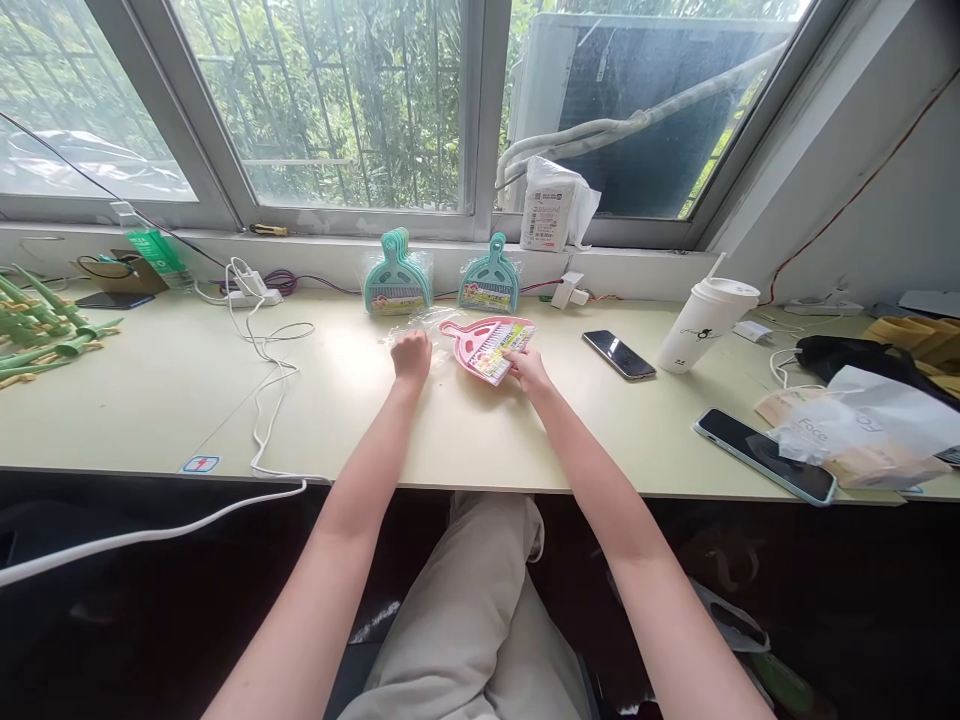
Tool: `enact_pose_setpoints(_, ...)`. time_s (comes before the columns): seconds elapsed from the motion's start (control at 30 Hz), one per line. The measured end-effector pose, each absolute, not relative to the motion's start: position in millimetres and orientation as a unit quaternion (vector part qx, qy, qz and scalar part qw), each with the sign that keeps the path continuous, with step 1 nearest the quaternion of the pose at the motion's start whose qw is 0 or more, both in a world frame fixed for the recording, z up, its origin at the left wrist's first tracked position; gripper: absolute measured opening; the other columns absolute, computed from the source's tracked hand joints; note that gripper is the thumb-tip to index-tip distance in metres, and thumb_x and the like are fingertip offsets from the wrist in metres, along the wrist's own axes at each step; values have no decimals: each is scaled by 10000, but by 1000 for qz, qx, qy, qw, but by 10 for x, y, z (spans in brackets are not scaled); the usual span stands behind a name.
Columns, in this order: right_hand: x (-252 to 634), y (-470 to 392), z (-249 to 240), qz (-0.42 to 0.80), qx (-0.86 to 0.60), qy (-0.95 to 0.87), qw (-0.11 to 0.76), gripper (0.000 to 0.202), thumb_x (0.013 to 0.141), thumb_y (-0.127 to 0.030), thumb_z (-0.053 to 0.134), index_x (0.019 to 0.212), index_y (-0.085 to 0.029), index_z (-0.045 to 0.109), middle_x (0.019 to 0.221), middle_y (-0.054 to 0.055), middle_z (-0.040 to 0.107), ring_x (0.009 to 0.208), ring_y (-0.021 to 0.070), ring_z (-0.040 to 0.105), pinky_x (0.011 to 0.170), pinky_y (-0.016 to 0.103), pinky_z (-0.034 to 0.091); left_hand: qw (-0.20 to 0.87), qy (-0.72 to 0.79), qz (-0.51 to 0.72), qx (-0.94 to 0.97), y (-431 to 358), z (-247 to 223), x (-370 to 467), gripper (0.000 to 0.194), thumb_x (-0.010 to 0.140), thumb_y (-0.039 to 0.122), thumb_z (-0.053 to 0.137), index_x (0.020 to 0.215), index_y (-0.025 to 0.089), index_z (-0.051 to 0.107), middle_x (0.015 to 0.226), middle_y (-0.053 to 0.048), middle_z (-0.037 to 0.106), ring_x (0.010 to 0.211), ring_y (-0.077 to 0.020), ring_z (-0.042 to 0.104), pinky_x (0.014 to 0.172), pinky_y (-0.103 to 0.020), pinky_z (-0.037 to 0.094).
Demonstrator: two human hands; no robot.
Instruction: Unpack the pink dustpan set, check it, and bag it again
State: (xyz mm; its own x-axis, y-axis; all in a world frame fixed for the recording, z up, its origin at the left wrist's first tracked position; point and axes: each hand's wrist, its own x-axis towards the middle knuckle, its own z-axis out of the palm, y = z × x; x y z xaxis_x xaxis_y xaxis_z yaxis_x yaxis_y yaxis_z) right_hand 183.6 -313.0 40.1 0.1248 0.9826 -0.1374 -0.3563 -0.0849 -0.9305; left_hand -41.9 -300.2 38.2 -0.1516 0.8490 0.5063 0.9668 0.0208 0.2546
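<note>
The right hand (529,368) pinches the near corner of a pink mini dustpan-and-brush set (486,348), thumb and fingers closed on the edge by its printed label card; the set lies flat on the pale desk (150,400) at about 12 o'clock from the person, its handle pointing toward 10 o'clock. The left hand (412,356) is curled down on a clear plastic bag (420,326) just beside the pan's handle. It looks clenched on the film, though at this distance I cannot tell whether it grips the film or only presses it flat.

Behind, at 12 o'clock against the window ledge, stand a stack of teal dustpan sets in bags (397,275) and one more teal set (489,277). A smartphone (619,354) lies at 1 o'clock, a white lidded cup with a straw (706,319) past it, and a second phone (763,455) at 3 o'clock near the desk edge. A white charging cable (262,400) trails off at 10 o'clock.

Risks, as I judge them: the bag is thin and slippery, so it could slide or crumple under the left hand. The corner pinch gives little control, and the pan could pivot. A wide sweep of the right forearm might knock the cup.
</note>
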Motion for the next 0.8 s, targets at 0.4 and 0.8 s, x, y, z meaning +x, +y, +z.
enact_pose_setpoints(0.4,1727,-3136,332,571,-452,-292,620,135,806,-11,638,826,-143,655,820,42,755,822,174,734,823,335,627,124,-556,-433,-698,-3075,370,-207,335,962,264,424,1134,204,705,1215,-112,686,1225,-286,555,1056,-447,424)
enact_pose_setpoints(0.8,1754,-3153,402,570,-337,-336,670,190,762,-130,740,917,-177,640,958,25,741,866,150,715,848,305,612,30,-540,-645,-539,-3162,540,-47,562,933,484,512,1431,234,433,1606,-135,240,1503,-274,207,1210,-512,192)
